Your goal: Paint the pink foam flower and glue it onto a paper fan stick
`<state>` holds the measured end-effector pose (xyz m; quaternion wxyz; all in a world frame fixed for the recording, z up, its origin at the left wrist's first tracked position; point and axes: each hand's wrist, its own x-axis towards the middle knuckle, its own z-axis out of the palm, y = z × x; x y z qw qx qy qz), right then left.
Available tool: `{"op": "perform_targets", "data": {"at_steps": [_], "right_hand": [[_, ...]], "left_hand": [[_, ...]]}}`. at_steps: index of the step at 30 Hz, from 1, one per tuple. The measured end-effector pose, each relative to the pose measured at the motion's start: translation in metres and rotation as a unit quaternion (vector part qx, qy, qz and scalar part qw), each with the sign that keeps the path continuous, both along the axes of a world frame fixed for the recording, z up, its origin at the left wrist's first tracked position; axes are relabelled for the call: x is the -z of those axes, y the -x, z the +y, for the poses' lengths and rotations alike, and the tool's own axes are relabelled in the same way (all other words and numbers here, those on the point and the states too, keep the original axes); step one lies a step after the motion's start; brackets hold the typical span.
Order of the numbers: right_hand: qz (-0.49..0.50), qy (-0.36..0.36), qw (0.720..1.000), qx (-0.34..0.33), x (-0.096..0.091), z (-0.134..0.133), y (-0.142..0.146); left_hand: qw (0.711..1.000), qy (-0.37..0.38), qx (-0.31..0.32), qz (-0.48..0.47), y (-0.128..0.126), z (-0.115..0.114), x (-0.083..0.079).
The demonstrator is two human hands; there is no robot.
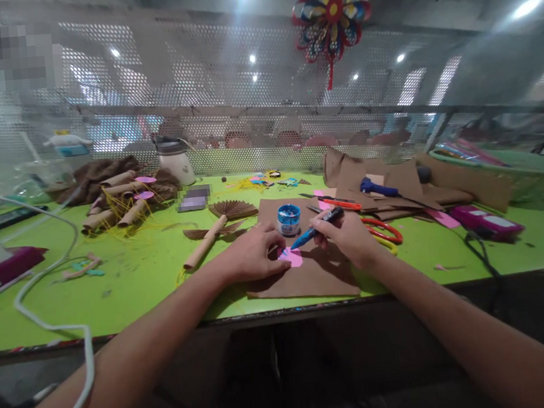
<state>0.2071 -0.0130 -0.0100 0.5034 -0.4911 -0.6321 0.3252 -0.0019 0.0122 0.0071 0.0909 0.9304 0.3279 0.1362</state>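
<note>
A blue marker pen (pixel 313 231) is gripped in my right hand (pixel 350 238), its tip down at a small square of pink paper (pixel 294 257). My left hand (pixel 253 251) holds that square at its left side, the thumb and fingertips pressed to it; part of the square is hidden under them. A little blue writing shows near the fingertips. Beneath both lies a sheet of brown paper (pixel 323 274). Just beyond my hands stands a small round tub (pixel 289 220) with a blue rim. Left of my left hand lies a brown paper roll with pleated fans (pixel 208 240).
Orange-handled scissors (pixel 383 230) lie right of my right hand. A blue glue gun (pixel 378 187) rests on brown paper pieces behind. More paper rolls with yellow strands (pixel 132 207) lie at left. A white cable (pixel 49 324) crosses the left side near my forearm. Purple power strips stand at both sides.
</note>
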Motion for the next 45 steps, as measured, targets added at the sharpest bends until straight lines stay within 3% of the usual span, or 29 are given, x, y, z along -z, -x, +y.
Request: {"op": "perform_targets", "data": {"at_steps": [39,45], "right_hand": [[-0.029,-0.015,0.999,-0.011,0.0007,-0.0034,0.002],[-0.027,-0.033,0.999,0.017,0.0037,-0.0002,-0.0004]], "left_hand": [[1.0,0.005,0.0,-0.003,0.0002,0.0024,0.0002],[1.0,0.007,-0.006,0.001,-0.0004,0.0016,-0.0008]]}}
